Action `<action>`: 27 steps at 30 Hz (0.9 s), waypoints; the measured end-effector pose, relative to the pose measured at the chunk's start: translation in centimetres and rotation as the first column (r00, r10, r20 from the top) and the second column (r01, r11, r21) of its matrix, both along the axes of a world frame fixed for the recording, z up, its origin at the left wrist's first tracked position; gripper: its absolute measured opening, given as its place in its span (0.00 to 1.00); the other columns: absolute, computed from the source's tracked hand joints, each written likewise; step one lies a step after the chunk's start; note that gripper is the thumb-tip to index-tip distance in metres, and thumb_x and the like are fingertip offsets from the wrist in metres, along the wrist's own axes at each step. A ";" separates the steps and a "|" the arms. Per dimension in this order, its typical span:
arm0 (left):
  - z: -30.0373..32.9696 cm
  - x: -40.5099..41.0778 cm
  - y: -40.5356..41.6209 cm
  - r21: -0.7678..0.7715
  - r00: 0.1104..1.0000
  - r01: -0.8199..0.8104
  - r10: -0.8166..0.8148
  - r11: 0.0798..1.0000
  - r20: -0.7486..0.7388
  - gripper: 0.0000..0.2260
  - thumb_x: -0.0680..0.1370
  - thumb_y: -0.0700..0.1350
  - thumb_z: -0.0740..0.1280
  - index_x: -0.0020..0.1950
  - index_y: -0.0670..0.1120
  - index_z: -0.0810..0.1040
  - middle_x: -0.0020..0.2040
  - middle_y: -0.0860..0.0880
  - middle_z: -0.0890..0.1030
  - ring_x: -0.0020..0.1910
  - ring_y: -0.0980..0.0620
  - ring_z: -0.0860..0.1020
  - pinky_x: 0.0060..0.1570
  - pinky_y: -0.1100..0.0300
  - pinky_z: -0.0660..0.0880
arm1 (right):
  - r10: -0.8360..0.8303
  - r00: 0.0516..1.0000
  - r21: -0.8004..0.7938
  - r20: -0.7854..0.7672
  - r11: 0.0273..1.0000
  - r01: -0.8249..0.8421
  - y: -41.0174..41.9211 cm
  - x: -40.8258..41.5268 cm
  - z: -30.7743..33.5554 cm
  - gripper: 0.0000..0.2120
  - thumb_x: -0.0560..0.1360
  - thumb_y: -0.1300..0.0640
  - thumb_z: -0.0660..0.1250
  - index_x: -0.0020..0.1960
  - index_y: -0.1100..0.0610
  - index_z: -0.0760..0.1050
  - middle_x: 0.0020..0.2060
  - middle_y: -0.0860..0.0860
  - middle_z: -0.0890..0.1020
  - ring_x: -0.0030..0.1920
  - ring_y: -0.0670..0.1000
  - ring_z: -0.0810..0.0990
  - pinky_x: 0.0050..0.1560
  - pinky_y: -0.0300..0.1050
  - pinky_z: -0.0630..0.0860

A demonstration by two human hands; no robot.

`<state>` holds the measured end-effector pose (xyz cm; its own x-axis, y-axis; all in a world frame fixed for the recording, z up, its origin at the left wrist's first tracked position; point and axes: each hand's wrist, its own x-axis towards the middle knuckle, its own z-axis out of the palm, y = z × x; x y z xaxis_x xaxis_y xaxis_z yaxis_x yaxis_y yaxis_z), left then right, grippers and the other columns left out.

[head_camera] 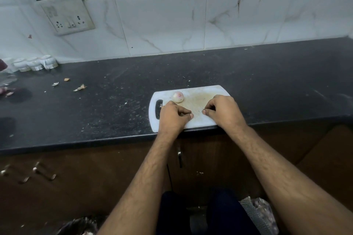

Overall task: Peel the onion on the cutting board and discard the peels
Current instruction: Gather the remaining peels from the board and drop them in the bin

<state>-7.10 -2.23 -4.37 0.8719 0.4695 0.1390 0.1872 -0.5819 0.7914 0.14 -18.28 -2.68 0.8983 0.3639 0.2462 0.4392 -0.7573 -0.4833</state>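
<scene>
A: Where is the onion [178, 96] now?

B: On the far left part of the cutting board [205, 89], near the handle slot. It looks peeled already: pale, smooth and round, with a pink spot on top. Neither hand touches it.

A: So what are the hands doing?

B: Both rest low on the near half of the board. The left hand [174, 115] has curled fingers, thumb tip against the forefinger; the right hand [222, 110] is much the same. I would judge each grip to be gathering thin scraps of peel, but I cannot tell whether anything is actually held; whatever is there is too small to see.

A: Why set the onion aside like that?

B: Probably to leave the middle free for sweeping up. The board is white plastic with rounded corners, stained yellowish where the work is done.

A: And the table [267, 82]?

B: Dark speckled stone, dusted with crumbs. A few dry, papery peel bits [80, 87] lie well off to the left, so discarding seems unfinished.
</scene>
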 end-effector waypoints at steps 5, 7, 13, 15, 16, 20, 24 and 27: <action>-0.2 -0.2 -0.3 -0.009 0.998 -0.026 0.027 1.000 0.055 0.07 0.73 0.45 0.79 0.49 0.46 0.89 0.48 0.57 0.75 0.51 0.55 0.77 0.59 0.60 0.76 | -0.058 0.995 -0.131 0.080 0.989 0.068 0.5 0.5 -0.5 0.10 0.81 0.50 0.67 0.52 0.56 0.83 0.50 0.48 0.80 0.44 0.47 0.75 0.44 0.45 0.70; -0.2 -0.4 -0.4 0.029 0.998 -0.019 0.017 0.999 0.057 0.06 0.75 0.45 0.78 0.50 0.45 0.88 0.48 0.56 0.75 0.49 0.57 0.76 0.57 0.61 0.75 | -0.086 0.991 -0.137 0.100 0.985 0.100 0.4 0.4 -1.2 0.12 0.83 0.51 0.63 0.56 0.58 0.82 0.52 0.51 0.79 0.45 0.48 0.74 0.45 0.45 0.71; -0.4 -2.9 -0.3 -0.129 0.952 -0.039 0.076 0.991 0.297 0.03 0.82 0.45 0.69 0.49 0.48 0.81 0.46 0.52 0.80 0.41 0.61 0.76 0.42 0.73 0.70 | -0.109 0.994 0.336 -0.031 0.935 0.113 0.7 -4.4 -0.8 0.07 0.85 0.56 0.60 0.52 0.54 0.76 0.46 0.48 0.82 0.43 0.48 0.80 0.38 0.40 0.73; -1.1 -5.1 -1.2 -0.165 0.931 -0.039 0.096 0.986 0.352 0.06 0.84 0.45 0.66 0.50 0.46 0.80 0.43 0.53 0.81 0.38 0.61 0.75 0.39 0.71 0.70 | -0.045 0.990 0.521 -0.130 0.847 0.107 1.5 -7.7 -0.7 0.05 0.84 0.56 0.62 0.51 0.53 0.76 0.41 0.46 0.83 0.40 0.45 0.83 0.36 0.38 0.79; -1.5 -6.5 -1.7 -0.185 0.921 -0.050 0.117 0.981 0.371 0.07 0.85 0.45 0.65 0.50 0.46 0.80 0.43 0.53 0.82 0.39 0.60 0.76 0.39 0.69 0.71 | -0.007 0.984 0.576 -0.176 0.810 0.108 2.0 -9.4 -0.8 0.05 0.84 0.56 0.63 0.51 0.53 0.76 0.40 0.46 0.84 0.39 0.44 0.84 0.36 0.37 0.80; -3.2 -12.1 -2.9 -0.240 0.887 -0.087 0.185 0.967 0.423 0.10 0.87 0.46 0.60 0.52 0.46 0.79 0.46 0.51 0.83 0.46 0.54 0.82 0.46 0.61 0.78 | 0.154 0.953 0.666 -0.261 0.743 0.062 4.3 -14.8 -2.4 0.03 0.81 0.59 0.67 0.50 0.54 0.79 0.40 0.48 0.85 0.36 0.44 0.85 0.39 0.38 0.82; -4.9 -17.6 -1.5 -0.443 0.865 -0.155 0.338 0.883 0.371 0.15 0.88 0.50 0.55 0.60 0.46 0.80 0.53 0.52 0.84 0.53 0.60 0.83 0.54 0.64 0.79 | 0.350 0.813 0.738 -0.464 0.661 0.136 7.4 -19.0 -4.8 0.05 0.81 0.63 0.67 0.53 0.56 0.80 0.43 0.52 0.86 0.42 0.48 0.86 0.44 0.41 0.83; -6.1 -20.9 0.9 -0.765 0.771 -0.211 0.585 0.608 0.252 0.19 0.88 0.55 0.52 0.60 0.46 0.78 0.59 0.45 0.84 0.62 0.51 0.83 0.69 0.51 0.76 | 0.483 0.636 0.750 -0.601 0.616 0.242 9.9 -22.1 -6.9 0.08 0.81 0.68 0.65 0.56 0.60 0.79 0.45 0.56 0.85 0.43 0.47 0.85 0.43 0.35 0.80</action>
